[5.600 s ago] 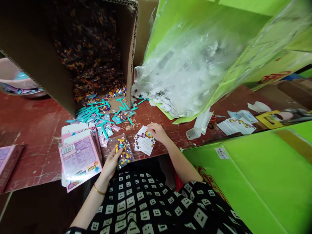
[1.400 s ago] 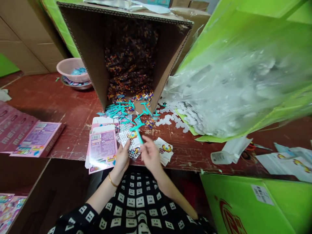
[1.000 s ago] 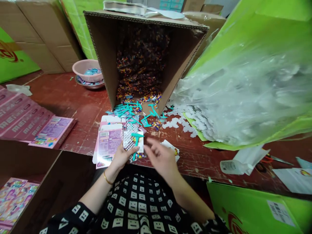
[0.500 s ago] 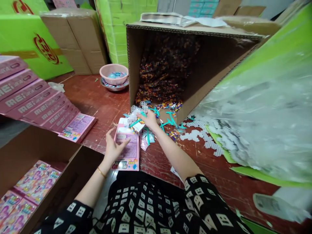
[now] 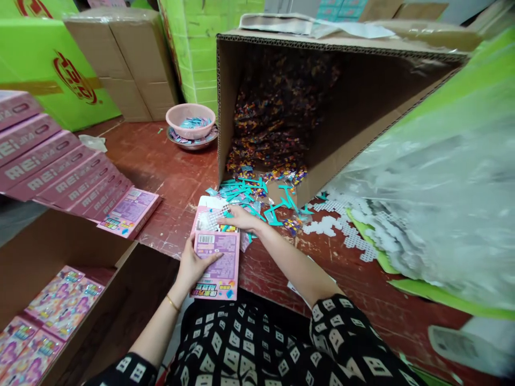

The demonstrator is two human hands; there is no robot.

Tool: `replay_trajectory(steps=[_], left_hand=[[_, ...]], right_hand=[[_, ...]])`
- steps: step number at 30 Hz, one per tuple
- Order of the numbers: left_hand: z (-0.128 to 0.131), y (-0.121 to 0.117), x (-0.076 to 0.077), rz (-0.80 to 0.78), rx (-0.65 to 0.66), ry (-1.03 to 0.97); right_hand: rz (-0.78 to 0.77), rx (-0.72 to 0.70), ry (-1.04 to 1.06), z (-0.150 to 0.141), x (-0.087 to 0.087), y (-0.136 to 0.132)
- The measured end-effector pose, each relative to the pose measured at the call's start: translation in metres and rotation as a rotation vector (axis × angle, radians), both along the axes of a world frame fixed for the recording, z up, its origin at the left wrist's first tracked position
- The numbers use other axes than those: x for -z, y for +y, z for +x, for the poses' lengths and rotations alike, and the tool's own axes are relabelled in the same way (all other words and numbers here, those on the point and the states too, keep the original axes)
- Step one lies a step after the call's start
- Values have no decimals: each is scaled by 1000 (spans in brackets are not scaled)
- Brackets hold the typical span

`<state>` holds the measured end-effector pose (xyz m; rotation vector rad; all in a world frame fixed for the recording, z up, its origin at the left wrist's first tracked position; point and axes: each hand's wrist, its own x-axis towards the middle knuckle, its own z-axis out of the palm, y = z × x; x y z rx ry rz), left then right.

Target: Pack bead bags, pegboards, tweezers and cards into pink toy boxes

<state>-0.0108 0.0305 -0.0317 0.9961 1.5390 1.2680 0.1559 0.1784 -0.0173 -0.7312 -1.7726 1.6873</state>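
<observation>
My left hand grips a flat pink cardboard box by its left edge, thumb across the printed face. The box's far end is open, its white flap lifted. Over that opening my right hand is closed on a white plastic grid piece, along with smaller coloured bits that my fingers partly hide. Just beyond the hand lies a heap of turquoise plastic tools, with several more turquoise T-shaped tools to the right.
A large carton on its side holds many small packets of coloured beads. White grid pieces lie at the right. Behind are a pink bowl and a metal bowl. Stacked pink boxes and an open carton stand left.
My right hand has moved down and toward me, bringing the grid piece and small bits to the box's opening. My left hand, open before, has closed on the box.
</observation>
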Motion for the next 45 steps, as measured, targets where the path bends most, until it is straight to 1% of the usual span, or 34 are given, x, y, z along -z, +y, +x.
replay_trajectory(steps=[2,3,5,7,8,10,13,17,18,19,21,22,23,25,26,27,29,30,31,32,33,34,35,37,38,39,40,42,43,44,45], left_hand=[[7,-10,-9,-54,98,-2],[12,-15,-13,-54,114,14],[24,-24,-19,-12,87,5],[37,-31,-24,31,84,-19],[44,-33,-26,38,102,-29],[57,-37,-30,20,164,-52],[74,-44,-34,-37,252,-90],[88,-53,-33,-59,325,-107],[90,-55,-32,-60,338,-108],[92,-56,-31,-66,352,-111],[95,-58,-29,-88,376,-125],[97,-58,-28,-105,389,-135],[98,-58,-26,-121,401,-147],[101,-59,-22,-144,421,-165],[102,-59,-19,-152,425,-166],[103,-60,-16,-158,426,-161],[103,-62,-8,-129,395,-123],[102,-63,-4,-93,373,-93],[101,-62,0,-41,347,-55],[99,-61,5,11,333,-7],[97,-58,9,45,340,42],[94,-54,14,63,358,87],[92,-49,17,65,400,121],[90,-40,21,62,496,159],[90,-37,21,79,507,160],[91,-35,21,121,465,147],[93,-34,21,176,394,117],[97,-35,19,284,264,17],[98,-36,17,308,250,-26],[99,-37,15,298,285,-47],[99,-37,13,253,348,-44]], right_hand=[[135,-18,-6,18,-21,-19],[227,-6,-35,28,-32,-29],[423,53,-154,51,-50,-51],[571,112,-303,74,-65,-71],[614,127,-358,85,-70,-81],[647,171,-374,103,-77,-98],[655,265,-291,120,-82,-121],[718,250,-350,135,-75,-148],[749,277,-348,138,-72,-153],[778,336,-332,143,-69,-158],[810,512,-288,152,-61,-167],[817,567,-281,156,-57,-171],[819,580,-283,160,-53,-176],[806,558,-300,165,-44,-186],[782,594,-302,165,-38,-193],[741,677,-294,164,-31,-200],[596,885,-211,156,-15,-216],[500,961,-143,150,-5,-224],[396,952,-57,143,5,-230],[263,911,19,136,15,-234],[152,901,90,130,23,-236],[114,914,129,125,30,-237],[111,932,147,122,34,-236],[202,984,128,119,34,-234],[251,1009,116,119,32,-234],[284,1033,128,118,28,-234],[294,1055,165,117,25,-234],[269,1080,280,115,18,-234],[234,1071,326,115,15,-233],[184,1042,342,115,11,-232],[130,1002,322,116,6,-231]])
